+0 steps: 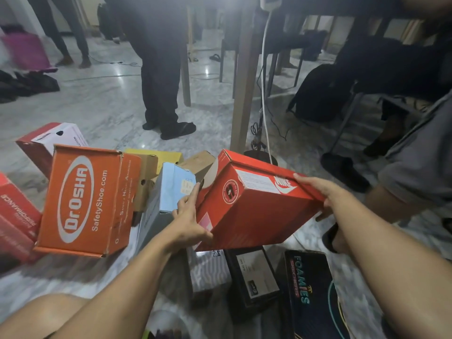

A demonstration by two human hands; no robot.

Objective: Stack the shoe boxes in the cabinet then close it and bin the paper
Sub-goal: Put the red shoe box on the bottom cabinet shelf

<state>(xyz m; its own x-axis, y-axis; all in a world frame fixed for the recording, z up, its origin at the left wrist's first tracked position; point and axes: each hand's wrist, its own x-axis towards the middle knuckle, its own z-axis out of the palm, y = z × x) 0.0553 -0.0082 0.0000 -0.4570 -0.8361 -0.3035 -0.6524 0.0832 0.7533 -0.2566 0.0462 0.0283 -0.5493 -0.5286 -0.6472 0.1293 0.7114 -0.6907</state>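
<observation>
I hold a red Nike shoe box (pixel 254 204) tilted in the air between both hands. My left hand (pixel 189 216) grips its lower left end, thumb under the edge and a finger pointing up the side. My right hand (pixel 322 194) grips the upper right edge at the lid. Below it on the marble floor lie a white patterned box (pixel 208 270), a black box (pixel 252 272) and a black Foamies box (pixel 308 289). To the left stand an orange Dr.Osha box (pixel 90 199), a light blue box (pixel 171 189) and red boxes (pixel 17 216). No cabinet or paper is in view.
A person's dark-trousered legs (pixel 161 89) stand just beyond the boxes. A wooden table leg (pixel 244 94) with a white cable (pixel 264 81) rises at centre right. A seated person (pixel 403 167) is close on the right. A yellow box (pixel 156 155) and a white-red box (pixel 49 140) lie behind.
</observation>
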